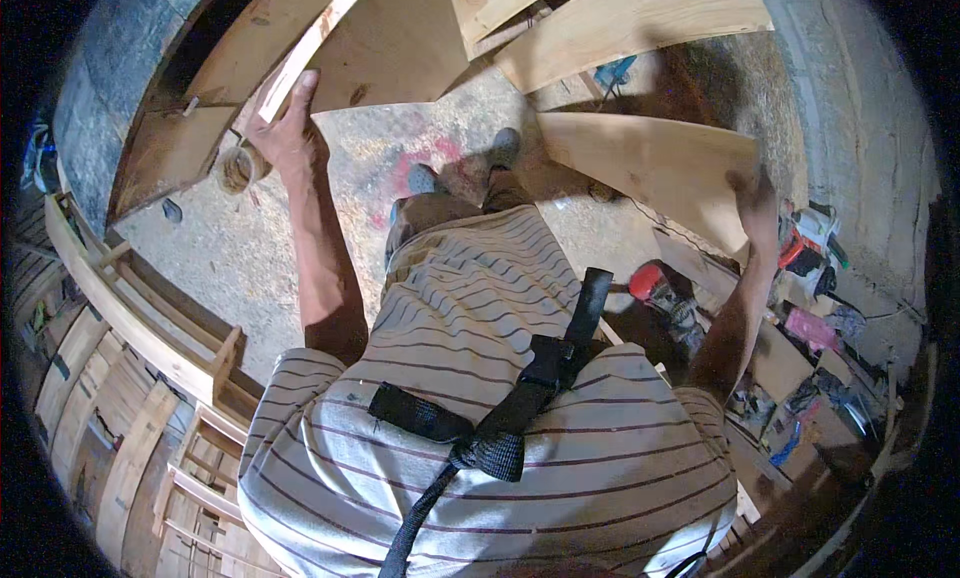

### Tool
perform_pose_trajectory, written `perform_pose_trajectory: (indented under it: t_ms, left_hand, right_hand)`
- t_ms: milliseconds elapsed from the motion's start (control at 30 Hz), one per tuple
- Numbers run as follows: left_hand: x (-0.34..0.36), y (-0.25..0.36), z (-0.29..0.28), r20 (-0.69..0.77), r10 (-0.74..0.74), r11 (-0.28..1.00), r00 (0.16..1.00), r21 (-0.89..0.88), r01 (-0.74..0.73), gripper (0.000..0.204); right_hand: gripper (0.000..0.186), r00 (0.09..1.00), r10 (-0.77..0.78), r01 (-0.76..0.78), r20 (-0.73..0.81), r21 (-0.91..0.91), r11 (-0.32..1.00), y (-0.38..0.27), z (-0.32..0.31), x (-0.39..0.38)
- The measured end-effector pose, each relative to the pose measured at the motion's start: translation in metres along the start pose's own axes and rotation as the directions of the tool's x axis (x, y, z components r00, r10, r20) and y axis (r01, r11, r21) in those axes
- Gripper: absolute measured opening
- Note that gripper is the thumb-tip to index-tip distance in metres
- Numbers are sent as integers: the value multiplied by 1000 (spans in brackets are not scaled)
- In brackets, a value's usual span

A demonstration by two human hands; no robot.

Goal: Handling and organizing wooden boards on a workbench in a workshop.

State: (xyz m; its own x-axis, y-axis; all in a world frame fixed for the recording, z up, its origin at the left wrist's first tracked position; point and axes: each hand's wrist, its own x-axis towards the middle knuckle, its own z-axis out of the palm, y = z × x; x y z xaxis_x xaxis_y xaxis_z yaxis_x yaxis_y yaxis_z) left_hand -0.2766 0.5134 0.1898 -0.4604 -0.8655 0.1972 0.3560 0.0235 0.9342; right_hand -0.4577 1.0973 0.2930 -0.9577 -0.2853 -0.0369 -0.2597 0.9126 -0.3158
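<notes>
My left hand (290,130) is closed round the near end of a wooden board (318,46), seen almost edge-on, with the thumb along its side. On the right, my right hand (754,200) grips the outer end of a wide wooden plank (650,163); its fingers are partly in shadow. This plank slants from the floor's middle toward my right arm. Beyond the left-hand board stands a broad wooden panel (395,53). More long boards (640,28) lie at the far right.
A roll of tape (238,170) lies on the dusty floor near a leaning panel (172,160). Slatted wooden frames (150,328) stand at the left. A red and black power tool (655,286) and mixed clutter (810,328) lie at the right, beside a concrete wall (860,148).
</notes>
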Motion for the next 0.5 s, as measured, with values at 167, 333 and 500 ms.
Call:
perform_pose_trajectory:
  t_ms: [167, 333, 500]
  left_hand:
    - [-13, 26, -18, -97, -58, 993, 994, 97, 68, 36]
    - [-5, 42, -51, -61, 21, 984, 998, 178, -9, 42]
    - [6, 41, -63, -71, -1, 976, 997, 216, 17, 40]
  right_hand:
    - [50, 960, 11, -103, -278, -317, 943, 35, -2, 32]
    - [61, 942, 224, -295, -250, -298, 908, 56, -11, 68]
    - [58, 968, 144, -205, -205, -319, 925, 58, -21, 96]
